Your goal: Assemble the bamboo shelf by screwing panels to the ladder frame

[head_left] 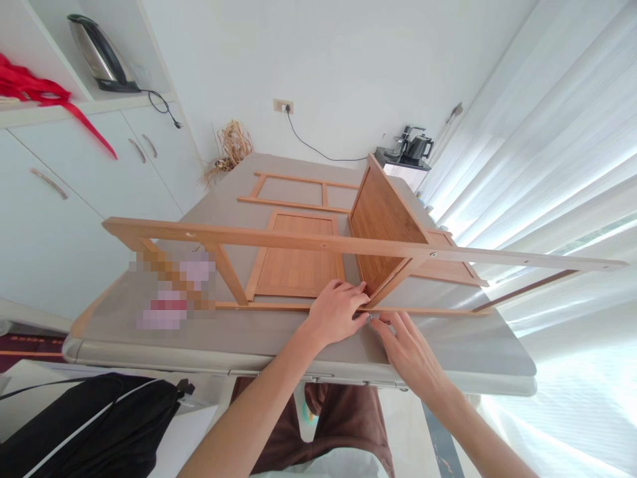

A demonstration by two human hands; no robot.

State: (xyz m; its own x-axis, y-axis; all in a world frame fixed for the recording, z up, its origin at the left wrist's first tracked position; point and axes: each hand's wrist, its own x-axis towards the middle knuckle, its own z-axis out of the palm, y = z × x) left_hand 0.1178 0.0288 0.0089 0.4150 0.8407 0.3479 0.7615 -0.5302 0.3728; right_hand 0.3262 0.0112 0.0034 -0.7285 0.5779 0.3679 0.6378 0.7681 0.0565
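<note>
A long wooden ladder-shaped frame [298, 240] stands on its side along the near part of the table. Against its inner face a wooden shelf panel [385, 226] stands upright, reaching toward the back. My left hand [336, 312] is closed around the frame's lower rail where the panel's near corner meets it. Just to the right, my right hand [408, 342] pinches at the same joint, thumb and fingers together. A small metallic bit shows by its fingertips, too small to name. Screw holes dot the frame's upper rail.
Behind the frame lie a flat wooden panel [298, 255], a second ladder-shaped frame [293, 202] and another panel [448, 265] on the grey table [269, 342]. A blurred patch covers items at the left. A black bag [99, 418] sits below left; curtains hang at right.
</note>
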